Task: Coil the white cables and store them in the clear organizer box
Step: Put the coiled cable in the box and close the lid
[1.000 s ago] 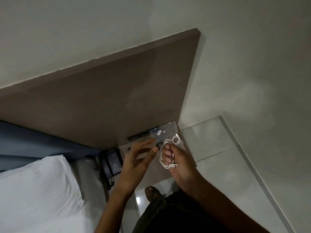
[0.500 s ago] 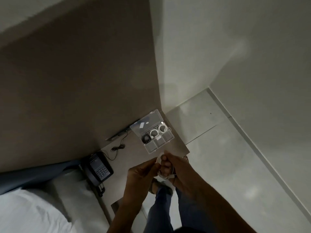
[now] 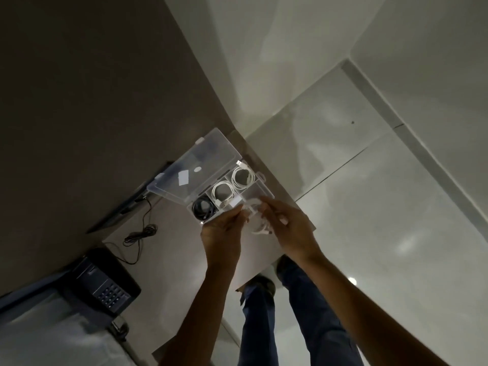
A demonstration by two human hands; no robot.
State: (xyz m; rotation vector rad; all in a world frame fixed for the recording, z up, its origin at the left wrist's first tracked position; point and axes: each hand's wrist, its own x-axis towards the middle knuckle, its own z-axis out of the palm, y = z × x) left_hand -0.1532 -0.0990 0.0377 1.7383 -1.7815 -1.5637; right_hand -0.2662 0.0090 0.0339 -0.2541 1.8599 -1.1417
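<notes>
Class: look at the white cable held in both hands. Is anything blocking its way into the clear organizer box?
Nothing visible does. The clear plastic organizer box lies open, lid back, and the coiled white cable, held by the left hand and right hand, sits just short of it.

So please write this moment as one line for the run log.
left hand: holds white cable | right hand: holds same cable | organizer box: open, two white coils and one black coil stored | coil not yet in box

The organizer box (image 3: 253,190) sits on the table (image 3: 169,260); left of it lie a cord (image 3: 140,235) and a phone (image 3: 105,282).
</notes>
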